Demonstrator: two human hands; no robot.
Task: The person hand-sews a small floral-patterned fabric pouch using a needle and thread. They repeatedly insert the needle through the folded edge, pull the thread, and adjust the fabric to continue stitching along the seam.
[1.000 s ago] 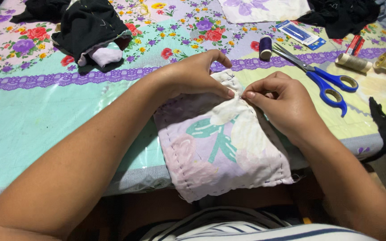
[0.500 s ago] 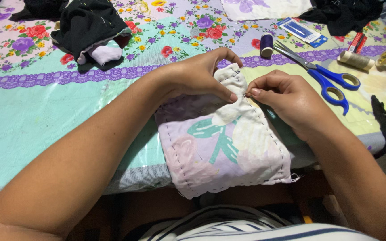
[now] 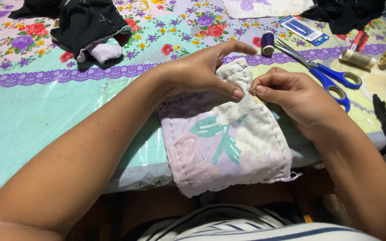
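Compared with a second ago, the cloth pouch [image 3: 228, 147] has slid a little further onto the table and my hands have moved up with it; my left forefinger, curled before, now points straight out toward the spool.

My left hand [image 3: 197, 71] lies over the top of the pouch. Its thumb and middle fingertips are closed together on a fold of the white fabric, while the forefinger stays extended and free. My right hand [image 3: 291, 96] meets it from the other side, thumb and forefinger pinched tight on the same fold, the other fingers curled into the palm. The two pinches touch each other. Whether a needle sits between them I cannot tell; it is too small to see.

The pouch is a flat, roughly square piece of pale lilac and white cloth with a green leaf print in the middle and a line of dark hand stitches running round its edge. A few loose threads fray at its lower right corner. Its top is bunched up under my fingers. It lies across the near edge of the table [image 3: 45, 129], which has a flowered plastic cover, and its lower half hangs over toward my lap.

Beyond my right hand lie blue-handled scissors [image 3: 322, 71] and a dark thread spool [image 3: 268, 43].
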